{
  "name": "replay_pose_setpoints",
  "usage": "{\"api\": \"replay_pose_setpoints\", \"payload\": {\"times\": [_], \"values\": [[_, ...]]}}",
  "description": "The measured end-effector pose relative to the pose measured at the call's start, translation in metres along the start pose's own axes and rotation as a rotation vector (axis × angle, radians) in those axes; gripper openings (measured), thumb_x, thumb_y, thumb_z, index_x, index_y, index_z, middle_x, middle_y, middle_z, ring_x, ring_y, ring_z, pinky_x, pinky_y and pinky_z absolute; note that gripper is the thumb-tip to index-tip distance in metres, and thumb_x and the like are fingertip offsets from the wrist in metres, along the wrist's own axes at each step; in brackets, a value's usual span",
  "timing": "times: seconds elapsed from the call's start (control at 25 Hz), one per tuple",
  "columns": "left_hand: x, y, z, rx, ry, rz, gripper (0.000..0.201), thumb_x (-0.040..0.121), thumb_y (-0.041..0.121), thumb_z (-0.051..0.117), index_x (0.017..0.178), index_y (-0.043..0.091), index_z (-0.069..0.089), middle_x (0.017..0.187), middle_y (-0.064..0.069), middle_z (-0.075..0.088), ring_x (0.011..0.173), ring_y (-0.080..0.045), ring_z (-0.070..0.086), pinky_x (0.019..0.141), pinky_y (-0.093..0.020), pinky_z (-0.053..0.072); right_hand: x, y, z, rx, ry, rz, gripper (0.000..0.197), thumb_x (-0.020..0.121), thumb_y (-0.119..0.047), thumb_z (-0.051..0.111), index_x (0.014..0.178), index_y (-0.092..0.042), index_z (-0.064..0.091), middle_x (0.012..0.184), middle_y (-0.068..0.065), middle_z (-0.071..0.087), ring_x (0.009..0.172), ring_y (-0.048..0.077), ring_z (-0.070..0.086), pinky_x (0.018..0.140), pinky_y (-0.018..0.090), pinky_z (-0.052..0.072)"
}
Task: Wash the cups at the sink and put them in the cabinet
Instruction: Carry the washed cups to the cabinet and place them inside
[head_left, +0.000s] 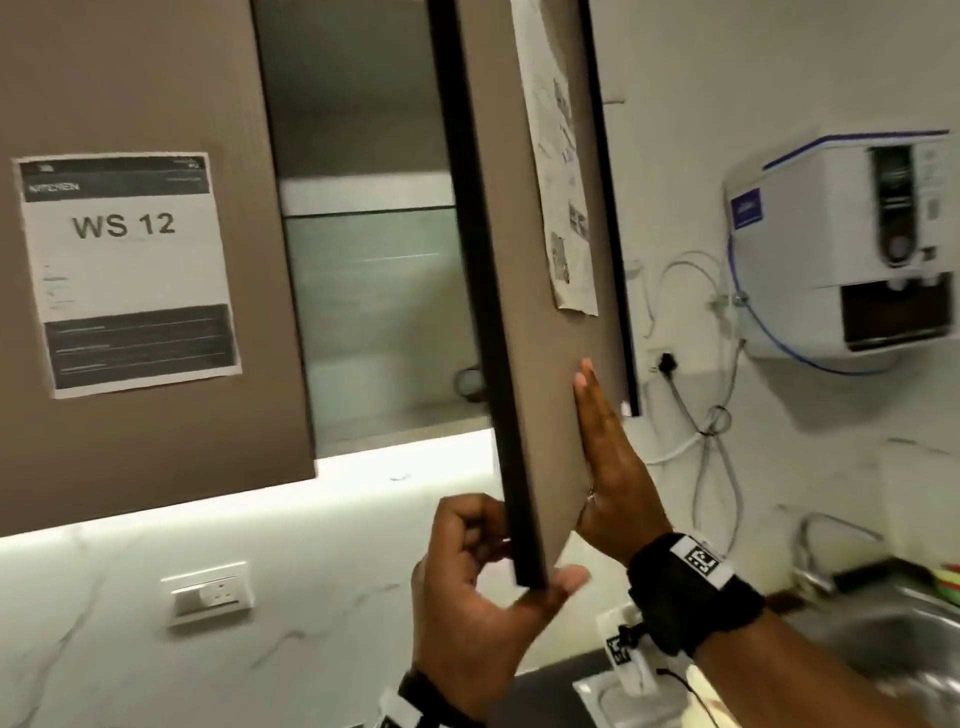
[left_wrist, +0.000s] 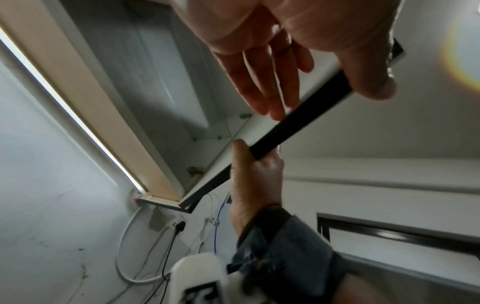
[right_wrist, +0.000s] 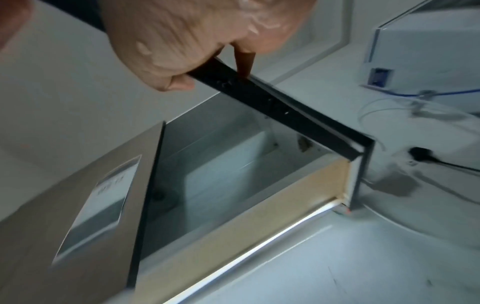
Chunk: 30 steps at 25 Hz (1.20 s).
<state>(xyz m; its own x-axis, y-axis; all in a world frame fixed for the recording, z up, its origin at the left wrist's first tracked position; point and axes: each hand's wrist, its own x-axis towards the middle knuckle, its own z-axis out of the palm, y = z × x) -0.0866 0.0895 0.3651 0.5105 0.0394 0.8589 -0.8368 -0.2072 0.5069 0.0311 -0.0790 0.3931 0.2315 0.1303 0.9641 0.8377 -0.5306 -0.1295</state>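
Note:
The wall cabinet (head_left: 363, 291) stands open, its brown door (head_left: 524, 312) swung halfway out. My left hand (head_left: 530, 564) pinches the door's bottom corner, fingers curled behind it and thumb on the front. My right hand (head_left: 608, 467) lies flat on the door's outer face, fingers straight and pointing up. From the left wrist, the left hand (left_wrist: 322, 96) straddles the black bottom edge (left_wrist: 293, 123), with the right hand (left_wrist: 249, 176) beside it. A small dark object (head_left: 467, 382), too blurred to name, sits on the lower shelf. No cup shows plainly.
The left cabinet door (head_left: 124, 364) is closed and carries a "WS 12" sheet. A white water purifier (head_left: 841, 244) with hoses hangs on the right wall. Below it are the steel sink (head_left: 883, 623) and faucet (head_left: 810, 545). A wall socket (head_left: 208, 592) sits under the cabinet light.

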Motion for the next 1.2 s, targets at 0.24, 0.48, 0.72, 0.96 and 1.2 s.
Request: {"api": "replay_pose_setpoints", "payload": {"times": [0.24,0.48,0.72,0.96,1.2], "values": [[0.018,-0.022,0.059,0.2,-0.446,0.191,0.058,0.084,0.048,0.075,0.132,0.034,0.045,0.135,0.021,0.057,0.125,0.003,0.052,0.098,-0.03,0.05,-0.04,-0.019,-0.078,0.352,0.275,0.96,0.037,0.096,-0.043,0.061,0.125,-0.02,0.062,0.125,-0.004,0.057,0.129,0.016,0.049,0.11,0.031,0.037],[0.011,-0.062,0.095,0.284,-0.465,0.03,0.056,0.088,0.047,0.069,0.134,0.041,0.037,0.139,0.01,0.055,0.128,-0.008,0.05,0.104,-0.033,0.047,-0.042,-0.009,-0.111,0.411,0.502,0.943,0.025,0.086,-0.021,0.078,0.107,-0.01,0.073,0.105,-0.001,0.072,0.102,0.016,0.066,0.066,0.01,0.046],[-0.023,-0.109,0.12,0.284,-0.491,-0.051,0.047,0.087,0.045,0.069,0.126,0.041,0.043,0.129,0.014,0.06,0.118,-0.004,0.054,0.094,-0.026,0.046,-0.071,0.025,-0.111,0.265,0.315,0.759,0.032,0.087,-0.044,0.073,0.108,-0.021,0.072,0.108,-0.004,0.074,0.106,0.014,0.069,0.094,0.048,0.057],[-0.073,-0.178,0.157,0.325,-0.658,-0.261,0.039,0.09,0.043,0.065,0.124,0.036,0.048,0.126,0.017,0.058,0.115,-0.002,0.054,0.096,-0.023,0.046,-0.101,0.067,-0.104,0.234,0.161,0.618,0.054,0.091,-0.012,0.07,0.14,-0.027,0.05,0.135,-0.013,0.061,0.11,0.013,0.064,0.08,0.035,0.062],[-0.135,-0.258,0.232,0.461,-0.87,-0.482,0.045,0.086,0.04,0.066,0.127,0.032,0.047,0.134,0.003,0.058,0.12,-0.021,0.057,0.099,-0.038,0.05,-0.175,0.161,-0.082,0.168,-0.078,0.725,0.046,0.091,-0.008,0.068,0.133,-0.024,0.057,0.121,-0.008,0.069,0.1,0.013,0.065,0.084,0.029,0.058]]}}
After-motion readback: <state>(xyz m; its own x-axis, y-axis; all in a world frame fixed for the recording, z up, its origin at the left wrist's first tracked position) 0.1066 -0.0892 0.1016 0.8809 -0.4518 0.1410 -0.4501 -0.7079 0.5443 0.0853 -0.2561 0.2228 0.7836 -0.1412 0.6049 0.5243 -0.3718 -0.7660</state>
